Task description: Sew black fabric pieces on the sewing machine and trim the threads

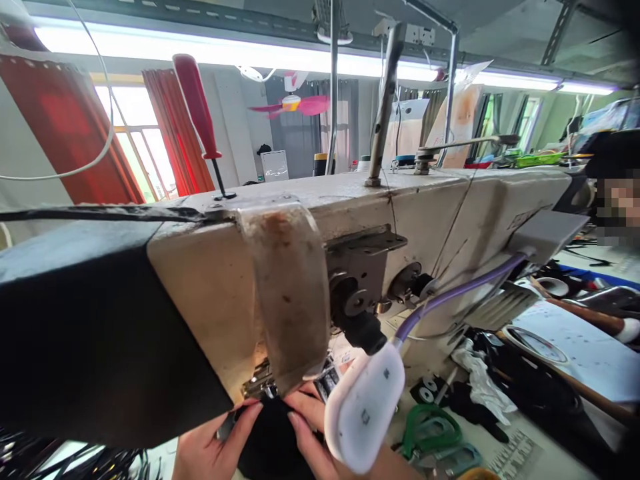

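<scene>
Below the needle area of a white industrial sewing machine (480, 213) lies a piece of black fabric (270, 443). My left hand (213, 445) has thumb and fingers closed on the fabric's left edge. On its right edge, close to the metal presser foot (269, 388), my right hand (313, 430) pinches the cloth, partly hidden behind a white lamp head (367, 407). A cloudy plastic guard (293, 293) hangs in front of the needle, which I cannot see.
The lamp's purple flexible neck (450, 293) crosses the machine's front. Green-handled scissors (430, 427) lie on the table at the right, near black cloth pieces (530, 393) and a roll of tape (535, 345). A red-handled screwdriver (195, 103) stands upright on the machine. Another person (620, 200) is partly visible at far right.
</scene>
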The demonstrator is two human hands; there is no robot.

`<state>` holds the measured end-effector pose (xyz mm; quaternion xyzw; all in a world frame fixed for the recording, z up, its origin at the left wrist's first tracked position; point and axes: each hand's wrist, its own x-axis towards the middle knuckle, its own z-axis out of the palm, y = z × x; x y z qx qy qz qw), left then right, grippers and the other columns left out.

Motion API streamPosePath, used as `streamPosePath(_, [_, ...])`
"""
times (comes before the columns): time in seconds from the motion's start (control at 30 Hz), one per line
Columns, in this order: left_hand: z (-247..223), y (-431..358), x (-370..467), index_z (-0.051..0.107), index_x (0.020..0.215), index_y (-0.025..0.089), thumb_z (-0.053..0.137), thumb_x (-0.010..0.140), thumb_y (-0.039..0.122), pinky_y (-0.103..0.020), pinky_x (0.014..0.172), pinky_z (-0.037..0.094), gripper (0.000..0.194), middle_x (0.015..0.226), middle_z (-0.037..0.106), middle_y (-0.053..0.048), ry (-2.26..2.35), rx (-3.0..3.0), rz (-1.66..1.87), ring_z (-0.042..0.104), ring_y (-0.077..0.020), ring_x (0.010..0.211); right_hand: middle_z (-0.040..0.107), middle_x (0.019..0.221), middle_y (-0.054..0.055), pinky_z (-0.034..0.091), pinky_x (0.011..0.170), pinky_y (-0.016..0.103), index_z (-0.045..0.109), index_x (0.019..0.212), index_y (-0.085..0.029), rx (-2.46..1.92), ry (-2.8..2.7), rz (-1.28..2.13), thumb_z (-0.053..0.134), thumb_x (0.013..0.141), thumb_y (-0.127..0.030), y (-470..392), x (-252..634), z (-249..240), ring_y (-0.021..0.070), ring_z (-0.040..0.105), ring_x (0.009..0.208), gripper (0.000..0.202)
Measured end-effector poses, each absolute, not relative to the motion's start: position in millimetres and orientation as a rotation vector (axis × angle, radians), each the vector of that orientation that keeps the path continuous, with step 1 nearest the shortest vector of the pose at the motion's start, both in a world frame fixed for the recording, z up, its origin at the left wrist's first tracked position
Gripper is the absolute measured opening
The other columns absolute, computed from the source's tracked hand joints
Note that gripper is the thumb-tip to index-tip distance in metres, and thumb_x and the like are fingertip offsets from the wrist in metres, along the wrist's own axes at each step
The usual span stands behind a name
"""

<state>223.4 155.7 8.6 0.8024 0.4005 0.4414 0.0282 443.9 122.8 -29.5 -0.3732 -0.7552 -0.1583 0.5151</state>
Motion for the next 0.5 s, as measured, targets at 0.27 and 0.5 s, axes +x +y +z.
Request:
streamPosePath(0.27, [17.5, 155.6, 227.0, 0.074, 0.087, 0.023, 0.068, 0.088, 0.028, -0.015, 0.069, 0.059, 0.008, 0.075, 0.079, 0.005, 1.007, 2.720, 1.529, 0.073, -0.0114, 0.059, 0.063, 0.063, 0.003, 0.055, 0.073, 0.032, 0.065, 0.071, -0.023, -0.818, -1.538, -0.408, 0.052, 0.078, -0.023, 130.9, 434.4, -35.3, 0.0202, 0.062, 0.062, 0.015])
streamPosePath(0.5, [19.5, 154.5, 229.6, 0.071, 0.086, 0.021, 0.065, 0.091, 0.028, -0.011, 0.073, 0.057, 0.011, 0.073, 0.079, 0.005, 0.986, 2.799, 1.570, 0.073, -0.0082, 0.059, 0.063, 0.062, 0.004, 0.055, 0.073, 0.034, 0.065, 0.070, -0.023, -0.837, -1.535, -0.386, 0.051, 0.080, -0.026, 134.1, 431.6, -45.7, 0.0214, 0.062, 0.062, 0.018])
